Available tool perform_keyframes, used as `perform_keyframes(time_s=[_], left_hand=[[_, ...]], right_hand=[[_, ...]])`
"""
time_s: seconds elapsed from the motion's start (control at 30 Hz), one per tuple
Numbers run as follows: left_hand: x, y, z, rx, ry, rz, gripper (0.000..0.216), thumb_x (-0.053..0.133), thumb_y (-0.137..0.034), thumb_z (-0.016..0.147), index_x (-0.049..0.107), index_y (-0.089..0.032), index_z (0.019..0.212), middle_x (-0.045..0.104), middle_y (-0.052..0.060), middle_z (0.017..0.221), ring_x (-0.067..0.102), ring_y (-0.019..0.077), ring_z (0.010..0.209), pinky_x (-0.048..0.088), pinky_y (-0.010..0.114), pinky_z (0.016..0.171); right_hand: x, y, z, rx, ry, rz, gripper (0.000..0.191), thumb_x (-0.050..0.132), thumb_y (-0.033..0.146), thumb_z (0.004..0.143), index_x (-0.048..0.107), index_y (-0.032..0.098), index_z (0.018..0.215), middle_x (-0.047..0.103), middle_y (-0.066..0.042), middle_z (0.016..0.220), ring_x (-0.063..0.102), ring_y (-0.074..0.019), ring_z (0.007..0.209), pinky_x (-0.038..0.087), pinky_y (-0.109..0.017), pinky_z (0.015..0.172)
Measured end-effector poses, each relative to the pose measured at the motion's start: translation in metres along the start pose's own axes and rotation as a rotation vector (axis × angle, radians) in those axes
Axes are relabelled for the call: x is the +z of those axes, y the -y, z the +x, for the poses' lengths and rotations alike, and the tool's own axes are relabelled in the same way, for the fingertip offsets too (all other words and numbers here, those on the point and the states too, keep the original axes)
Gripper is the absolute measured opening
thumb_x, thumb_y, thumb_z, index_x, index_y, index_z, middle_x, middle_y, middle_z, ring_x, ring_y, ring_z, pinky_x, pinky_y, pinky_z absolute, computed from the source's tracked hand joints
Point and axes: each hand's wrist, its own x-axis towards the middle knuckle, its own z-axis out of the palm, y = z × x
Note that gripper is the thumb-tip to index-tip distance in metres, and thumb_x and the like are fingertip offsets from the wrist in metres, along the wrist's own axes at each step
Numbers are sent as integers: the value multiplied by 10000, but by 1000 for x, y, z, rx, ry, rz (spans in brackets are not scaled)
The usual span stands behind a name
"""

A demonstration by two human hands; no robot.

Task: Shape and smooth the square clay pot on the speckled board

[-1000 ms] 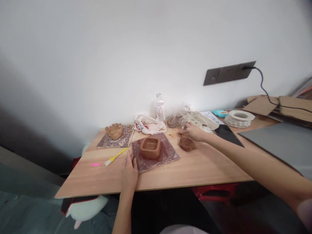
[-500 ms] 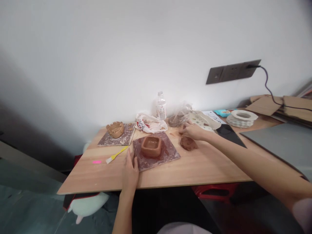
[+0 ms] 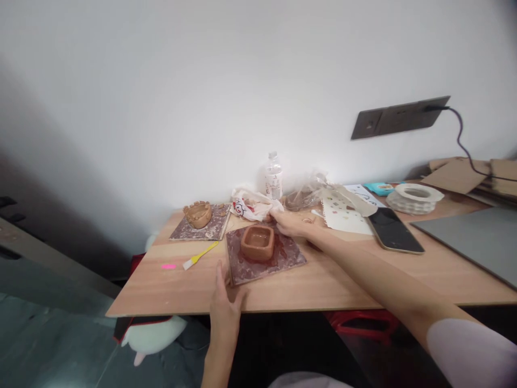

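Observation:
A square brown clay bowl (image 3: pixel 257 242) sits on a mottled reddish tile (image 3: pixel 287 258) on the wooden table (image 3: pixel 323 285). My left hand (image 3: pixel 224 302) lies flat at the table's front edge, fingers stretched, thumb by the tile's front corner. My right hand (image 3: pixel 288 223) reaches over the tile's far edge, just behind the bowl. Its fingertips point left at a white printed plastic bag (image 3: pixel 250 207). Its fingers are close together and too small to show whether they hold anything. A second tile (image 3: pixel 210 231) to the left carries a notched clay piece (image 3: pixel 197 214).
A yellow brush (image 3: pixel 200 255) and a pink bit (image 3: pixel 168 266) lie left of the tile. At the back stand a water bottle (image 3: pixel 273 182) and a clear bag (image 3: pixel 301 196). To the right are a spotted sheet (image 3: pixel 347 216), a phone (image 3: pixel 393 229), a tape roll (image 3: pixel 414 196) and a grey board (image 3: pixel 476 237).
My right hand has left the clay lump on the right and moved left to the tile's far edge. The lump is out of sight now. My left hand slid back to the table's edge.

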Motion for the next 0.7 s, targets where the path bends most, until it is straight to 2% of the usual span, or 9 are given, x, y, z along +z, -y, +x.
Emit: perform_keyframes(time_s=[0.1, 0.17, 0.23, 0.37, 0.43, 0.57, 0.7], left_hand=[[1, 1, 1, 32, -27, 67, 768, 667, -374, 793, 372, -181, 1475, 652, 171, 1301, 611, 318, 1230, 485, 489, 1028], [2, 0, 2, 38, -53, 116, 742, 655, -370, 807, 386, -168, 1469, 677, 169, 1236, 629, 323, 1188, 497, 494, 1002], [3, -1, 2, 40, -77, 159, 729, 653, -365, 809, 405, -149, 1459, 681, 172, 1193, 637, 330, 1152, 504, 498, 981], [4, -1, 3, 54, -123, 185, 693, 660, -359, 801, 448, -170, 1433, 668, 169, 1185, 636, 342, 1133, 507, 507, 958], [3, -1, 6, 38, -122, 151, 732, 670, -332, 788, 407, -178, 1454, 681, 162, 1164, 639, 336, 1136, 502, 508, 964], [-3, -1, 14, -43, -98, 50, 844, 690, -250, 745, 298, -164, 1488, 707, 152, 1099, 653, 316, 1137, 491, 493, 981], [-13, 2, 27, 1, -44, 35, 841, 674, -234, 743, 284, -167, 1485, 704, 136, 1078, 657, 301, 1138, 491, 481, 984]], right_hand=[[0, -1, 5, 34, 24, -17, 181, 519, 227, 952, 575, 148, 1105, 644, -63, 964, 588, -157, 767, 498, -306, 701], [0, 0, 5, 55, 37, -25, 272, 565, 353, 963, 590, 159, 1151, 637, -57, 1054, 623, -160, 855, 542, -345, 760], [0, 2, 4, 76, 40, -32, 327, 580, 404, 956, 591, 167, 1181, 628, -59, 1110, 632, -168, 904, 555, -369, 788], [0, 7, -5, 75, 14, -41, 205, 502, 167, 937, 557, 159, 1135, 645, -112, 1070, 619, -200, 896, 490, -316, 769], [-1, 10, -12, 61, 2, -41, 280, 456, 59, 864, 526, 159, 1116, 649, -140, 1075, 611, -224, 902, 448, -302, 753], [-4, 14, -27, 38, 5, -33, 340, 441, 19, 787, 499, 157, 1092, 649, -142, 1076, 600, -235, 904, 414, -300, 754], [-8, 19, -40, 42, 17, -33, 339, 445, 17, 778, 503, 144, 1086, 648, -164, 1079, 598, -256, 936, 402, -311, 766]])
